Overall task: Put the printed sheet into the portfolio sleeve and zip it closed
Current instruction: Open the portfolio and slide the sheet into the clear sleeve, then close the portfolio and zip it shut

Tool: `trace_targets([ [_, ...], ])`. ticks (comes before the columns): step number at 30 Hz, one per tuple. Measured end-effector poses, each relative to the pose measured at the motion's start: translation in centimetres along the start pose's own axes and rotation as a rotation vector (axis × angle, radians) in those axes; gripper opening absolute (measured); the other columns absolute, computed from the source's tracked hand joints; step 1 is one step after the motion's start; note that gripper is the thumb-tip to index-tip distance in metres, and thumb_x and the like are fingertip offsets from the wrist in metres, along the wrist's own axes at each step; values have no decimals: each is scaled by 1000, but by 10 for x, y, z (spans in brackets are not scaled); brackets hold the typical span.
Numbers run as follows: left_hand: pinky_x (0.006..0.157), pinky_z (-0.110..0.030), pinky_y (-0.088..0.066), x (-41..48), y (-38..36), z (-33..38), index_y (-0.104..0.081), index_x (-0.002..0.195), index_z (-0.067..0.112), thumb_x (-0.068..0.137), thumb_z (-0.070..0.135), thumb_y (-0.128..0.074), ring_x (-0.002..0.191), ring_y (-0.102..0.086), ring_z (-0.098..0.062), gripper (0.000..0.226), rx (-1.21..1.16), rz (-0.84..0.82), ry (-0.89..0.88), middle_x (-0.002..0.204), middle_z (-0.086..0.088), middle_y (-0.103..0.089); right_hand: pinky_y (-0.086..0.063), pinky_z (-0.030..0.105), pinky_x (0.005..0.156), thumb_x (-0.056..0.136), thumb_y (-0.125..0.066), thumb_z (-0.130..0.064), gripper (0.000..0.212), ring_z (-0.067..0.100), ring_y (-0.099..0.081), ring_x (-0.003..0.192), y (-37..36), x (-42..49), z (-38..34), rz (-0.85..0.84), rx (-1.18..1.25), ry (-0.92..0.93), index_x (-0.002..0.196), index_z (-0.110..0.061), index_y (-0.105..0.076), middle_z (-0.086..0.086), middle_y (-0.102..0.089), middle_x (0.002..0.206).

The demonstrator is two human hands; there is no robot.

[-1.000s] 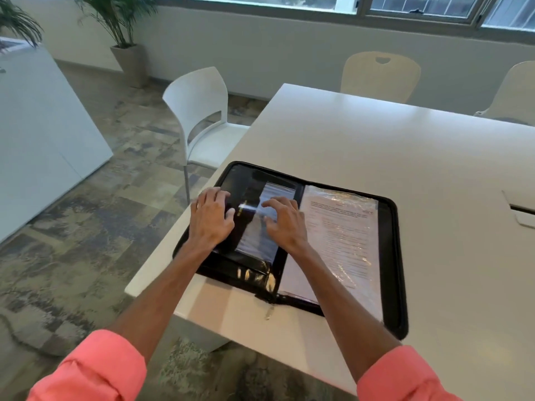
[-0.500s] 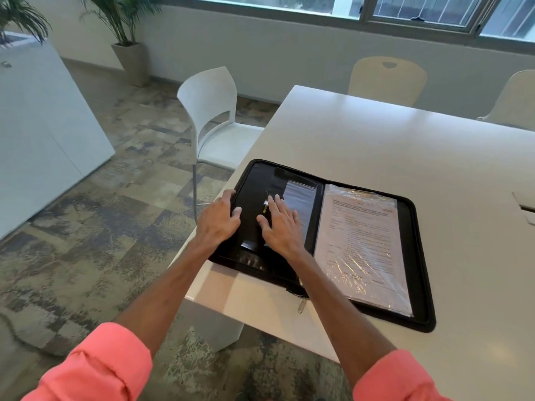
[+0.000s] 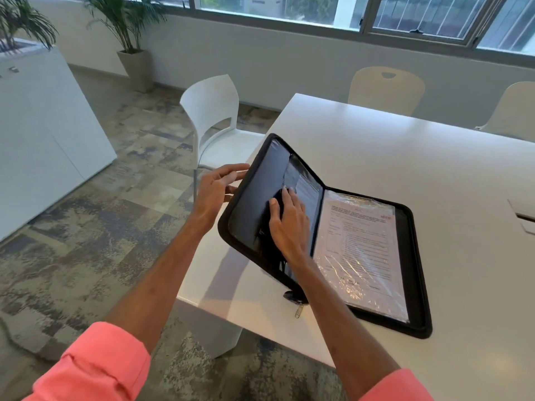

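A black zip portfolio (image 3: 417, 273) lies open at the near corner of the white table (image 3: 405, 157). Its right half lies flat and holds the printed sheet (image 3: 362, 250) under a clear, crinkled plastic sleeve. The left cover (image 3: 254, 198) is raised off the table and tilted toward the right half. My left hand (image 3: 215, 188) holds that cover's outer edge, fingers behind it. My right hand (image 3: 289, 224) rests flat on the cover's inner face, fingers spread. A metal zip pull (image 3: 298, 310) hangs at the spine's near end.
A white chair (image 3: 214, 117) stands just left of the table corner. Two cream chairs (image 3: 386, 88) sit at the far side. A white cabinet (image 3: 43, 134) and potted plants (image 3: 130, 30) stand left on the patterned floor. A cable hatch (image 3: 524, 218) is set in the table at right.
The left cover, flat on the table before, has been lifted and swung toward the right half. My left hand moved from on top of it to its outer edge.
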State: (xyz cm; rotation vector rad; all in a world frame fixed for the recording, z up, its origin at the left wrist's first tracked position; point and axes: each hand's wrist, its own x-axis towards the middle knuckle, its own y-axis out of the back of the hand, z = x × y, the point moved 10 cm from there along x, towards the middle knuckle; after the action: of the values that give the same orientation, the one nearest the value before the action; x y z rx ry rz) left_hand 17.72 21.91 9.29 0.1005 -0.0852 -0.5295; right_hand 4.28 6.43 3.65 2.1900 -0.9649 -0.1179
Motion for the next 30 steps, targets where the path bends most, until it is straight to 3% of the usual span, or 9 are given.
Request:
trace_targets([
  [3,72,-21,-58,-5,-26,19,-79,132,27,111,23,-51,84,-74,-10,35,-67,-56,-76,123,3,-82,-49,47,120,109,-61,-31,39,20,-54,143,44,6,-4,129,50,4,146,-18,-66,-1,-62,154],
  [6,73,-22,-61,-10,-58,45,-75,140,23,112,26,-52,95,-79,-16,36,-53,-99,-217,128,5,-80,-61,41,103,106,-67,-19,23,12,-69,118,90,10,-5,196,116,37,125,-19,-80,-4,-74,131],
  [9,78,-27,-65,-19,-102,64,-69,146,19,115,21,-51,105,-81,-17,36,-29,-194,-334,133,6,-78,-66,43,87,105,-68,-22,18,10,-76,94,132,18,-3,182,147,53,112,-19,-84,-3,-83,112],
  [12,94,-45,-67,-29,-149,72,-63,153,20,116,22,-51,120,-77,-21,39,27,-293,-408,144,2,-73,-68,45,81,111,-60,-35,32,16,-81,82,169,22,7,151,273,3,105,-16,-85,-2,-85,100],
  [16,117,-42,-53,-43,-203,64,-44,165,40,117,38,-48,144,-57,-8,49,290,-400,-529,163,10,-56,-67,35,71,114,-44,-51,54,17,-82,75,213,13,36,175,418,-121,93,-20,-83,-2,-85,92],
  [20,127,-34,-35,-65,-253,48,-15,174,44,118,49,-34,159,-31,-2,59,545,-550,-701,177,20,-28,-67,34,64,109,-59,-47,46,24,-81,74,254,3,63,270,367,-182,86,-15,-83,7,-82,84],
  [24,137,-45,-22,-70,-289,26,-4,174,44,119,52,-26,169,-13,-8,60,626,-647,-725,181,24,-9,-48,14,47,103,-67,-36,43,2,-61,50,279,-11,96,341,307,-256,64,-18,-75,-9,-68,56],
  [27,138,-43,-16,-74,-308,10,3,172,50,118,58,-22,169,-9,-9,60,706,-704,-732,182,23,-4,-40,24,49,96,-67,-37,49,9,-46,45,291,-20,131,367,231,-383,54,-12,-62,-8,-55,48],
  [30,139,-43,-12,-79,-322,-15,6,172,47,117,59,-20,170,-4,-9,62,767,-759,-685,183,18,-1,-45,37,63,90,-67,-39,46,27,-59,62,296,-29,168,314,118,-506,60,-4,-63,5,-61,59],
])
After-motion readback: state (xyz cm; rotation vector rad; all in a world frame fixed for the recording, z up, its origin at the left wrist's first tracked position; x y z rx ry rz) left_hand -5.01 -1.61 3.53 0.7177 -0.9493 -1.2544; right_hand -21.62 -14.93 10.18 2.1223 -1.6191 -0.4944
